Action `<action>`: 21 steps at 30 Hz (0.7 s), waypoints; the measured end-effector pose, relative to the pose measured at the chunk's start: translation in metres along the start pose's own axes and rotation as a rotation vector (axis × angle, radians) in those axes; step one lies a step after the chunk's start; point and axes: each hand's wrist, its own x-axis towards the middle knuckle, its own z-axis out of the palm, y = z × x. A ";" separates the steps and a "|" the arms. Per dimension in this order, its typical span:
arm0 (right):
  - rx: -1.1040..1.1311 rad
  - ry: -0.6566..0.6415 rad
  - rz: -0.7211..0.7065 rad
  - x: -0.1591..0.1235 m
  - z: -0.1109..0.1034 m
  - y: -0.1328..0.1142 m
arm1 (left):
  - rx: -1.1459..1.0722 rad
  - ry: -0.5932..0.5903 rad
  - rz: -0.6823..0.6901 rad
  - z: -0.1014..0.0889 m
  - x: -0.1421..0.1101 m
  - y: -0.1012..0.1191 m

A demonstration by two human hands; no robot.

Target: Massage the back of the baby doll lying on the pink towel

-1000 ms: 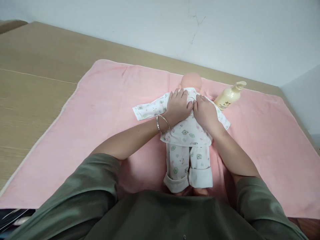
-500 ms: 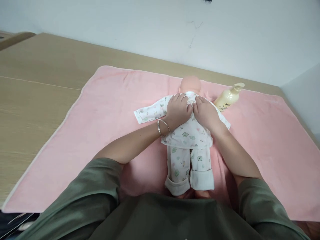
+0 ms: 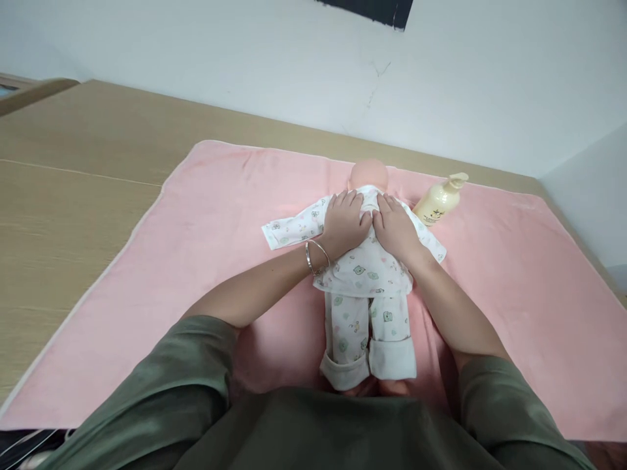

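A baby doll (image 3: 365, 271) in a white printed top and trousers with rolled cuffs lies face down, its bare head pointing away from me. My left hand (image 3: 345, 222), with a silver bangle at the wrist, rests flat on the left side of the doll's upper back, fingers toward the shoulder. On the right side of the upper back lies my right hand (image 3: 396, 228), also flat with the fingers stretched out. The two thumbs are close together near the middle of the back. Neither hand grips anything.
Beneath the doll a pink blanket (image 3: 235, 215) covers much of the wooden table (image 3: 73, 183). A cream pump bottle (image 3: 437, 202) stands on the blanket by the doll's right-hand sleeve. Behind the table rises a white wall (image 3: 245, 59) with a crack and a dark patch.
The camera view has tilted up, so the whole scene sits lower and the dark wall patch shows. Both hands stay on the doll's back, with the fingers shifting only slightly.
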 end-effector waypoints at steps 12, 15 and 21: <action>0.045 -0.017 0.005 0.001 -0.002 0.001 | -0.053 -0.007 -0.020 0.001 0.001 -0.001; 0.062 0.011 -0.046 -0.002 -0.014 -0.009 | -0.093 -0.009 -0.014 -0.002 0.000 -0.004; 0.083 0.092 -0.090 -0.007 -0.011 -0.020 | -0.159 0.044 -0.042 -0.002 -0.007 -0.007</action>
